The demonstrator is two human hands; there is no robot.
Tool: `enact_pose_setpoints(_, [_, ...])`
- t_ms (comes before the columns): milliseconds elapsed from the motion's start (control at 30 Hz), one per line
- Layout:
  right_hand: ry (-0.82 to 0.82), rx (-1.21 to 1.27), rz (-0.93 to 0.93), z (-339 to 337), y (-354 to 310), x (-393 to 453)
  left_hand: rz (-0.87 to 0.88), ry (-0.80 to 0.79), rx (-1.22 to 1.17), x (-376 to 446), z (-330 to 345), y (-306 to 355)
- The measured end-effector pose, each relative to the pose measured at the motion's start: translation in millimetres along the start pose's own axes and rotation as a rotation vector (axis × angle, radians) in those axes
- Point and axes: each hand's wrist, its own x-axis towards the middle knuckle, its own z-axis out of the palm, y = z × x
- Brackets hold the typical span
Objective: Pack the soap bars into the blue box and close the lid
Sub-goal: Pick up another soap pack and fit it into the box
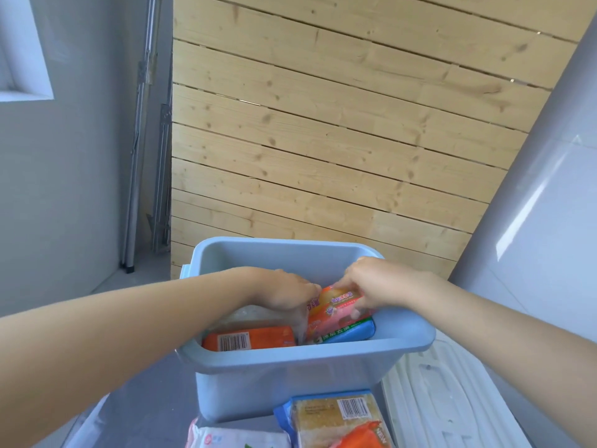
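Hands deep in the blue box

Plastic, smooth and matte, forms the blue box [303, 376], a rectangular tub with rounded corners and a broad rolled rim, standing open on the grey worktop [145, 412]. Both hands reach inside it. The left hand [284, 294] curls down over a clear-wrapped pack, its fingers hidden between the packs, so whether they pinch anything cannot be told. The right hand [371, 286] holds the top edge of a glossy pink soap bar [336, 313], fingers curled round the wrapper, the bar standing tilted on edge. Beneath it lies a blue-and-green wrapped bar [349, 333]. At the near left of the box sits an orange soap bar [248, 341], flat-faced, with a white barcode label.

Outside, just in front of the box, lie a crinkly blue-edged soap pack [336, 418] with a barcode and a soft white pack [235, 439]. A ridged white lid [442, 399] lies flat to the right. Knotty pine planks [323, 124] stand behind.
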Motion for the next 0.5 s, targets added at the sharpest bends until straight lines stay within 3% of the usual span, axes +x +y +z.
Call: enact_pose_setpoints(500, [-0.126,-0.11,-0.063,3.4,-7.3,13.0,-0.052,-0.036,-0.157,11.5,-3.5,1.9])
